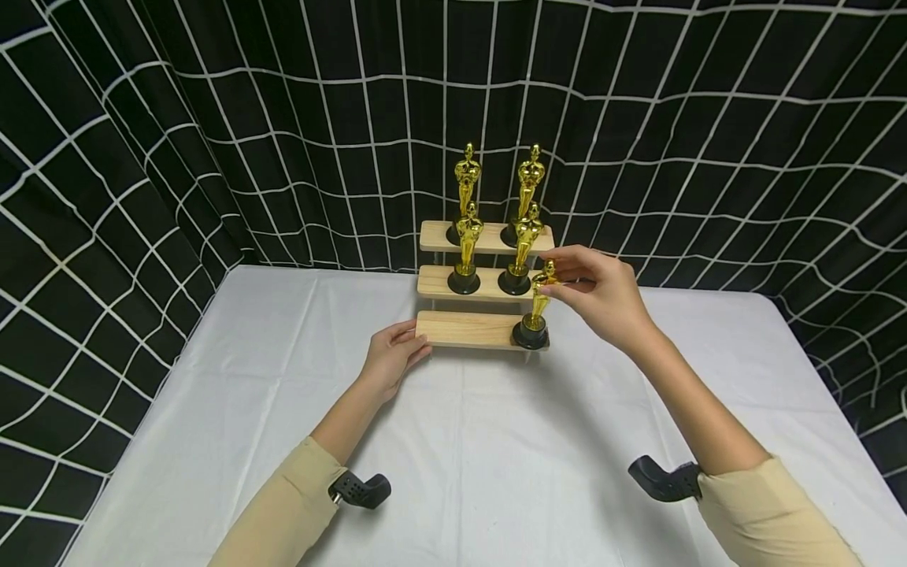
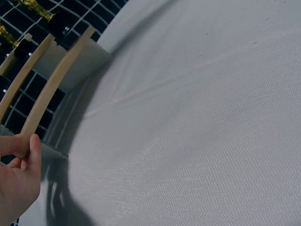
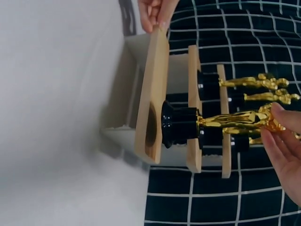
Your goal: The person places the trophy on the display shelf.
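A wooden three-tier display stand (image 1: 464, 330) stands at the back of the table. My left hand (image 1: 388, 364) grips the left end of its lowest board (image 2: 51, 84), thumb on the near side. With thumb and fingers, my right hand (image 1: 602, 298) pinches a gold trophy statuette (image 3: 230, 118) by its upper part. That statuette is upright, its round black base (image 3: 181, 125) right at the top face of the lowest board's right end. Two similar trophies (image 1: 464, 277) stand on the middle board, and two more (image 1: 467, 173) on the top board behind them.
White cloth (image 1: 496, 465) covers the table under the stand. Black fabric with a white grid (image 1: 340, 157) hangs close behind the stand and down both sides. A black wrist camera mount (image 1: 363, 490) sits on the left forearm, another (image 1: 664, 479) on the right.
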A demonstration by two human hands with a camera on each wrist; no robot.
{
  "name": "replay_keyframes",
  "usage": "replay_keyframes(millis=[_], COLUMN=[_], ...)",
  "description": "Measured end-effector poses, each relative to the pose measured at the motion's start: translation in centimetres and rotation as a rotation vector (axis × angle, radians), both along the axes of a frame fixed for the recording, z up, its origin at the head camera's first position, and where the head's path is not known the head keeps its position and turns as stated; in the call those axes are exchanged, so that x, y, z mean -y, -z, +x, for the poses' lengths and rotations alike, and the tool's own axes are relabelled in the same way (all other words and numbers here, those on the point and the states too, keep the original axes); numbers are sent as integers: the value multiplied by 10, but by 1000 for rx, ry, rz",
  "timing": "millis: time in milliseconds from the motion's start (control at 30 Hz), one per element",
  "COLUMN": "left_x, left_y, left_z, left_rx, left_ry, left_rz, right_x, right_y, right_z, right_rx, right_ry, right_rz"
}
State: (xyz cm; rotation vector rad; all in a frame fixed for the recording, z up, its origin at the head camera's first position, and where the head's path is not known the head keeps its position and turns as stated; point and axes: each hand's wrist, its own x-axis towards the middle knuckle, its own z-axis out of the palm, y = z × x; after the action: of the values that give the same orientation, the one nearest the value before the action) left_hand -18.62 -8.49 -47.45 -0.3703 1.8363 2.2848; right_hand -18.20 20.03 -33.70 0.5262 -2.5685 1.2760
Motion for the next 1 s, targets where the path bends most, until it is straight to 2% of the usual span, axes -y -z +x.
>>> replay_keyframes(millis=[267,733,1000], left_x=[0,1,0], left_y=[-1,-1,-5], left_z=[0,1,3], left_rx=[6,9,13], left_ry=[1,2,4], left_rz=[0,-6,-12], right_x=[10,30,37], right_y=[5,9,10], right_z=[-3,-4,-6], right_rx=[-19,9,7], right_ry=[-5,-8,-15], right_rz=[-23,-82,-100])
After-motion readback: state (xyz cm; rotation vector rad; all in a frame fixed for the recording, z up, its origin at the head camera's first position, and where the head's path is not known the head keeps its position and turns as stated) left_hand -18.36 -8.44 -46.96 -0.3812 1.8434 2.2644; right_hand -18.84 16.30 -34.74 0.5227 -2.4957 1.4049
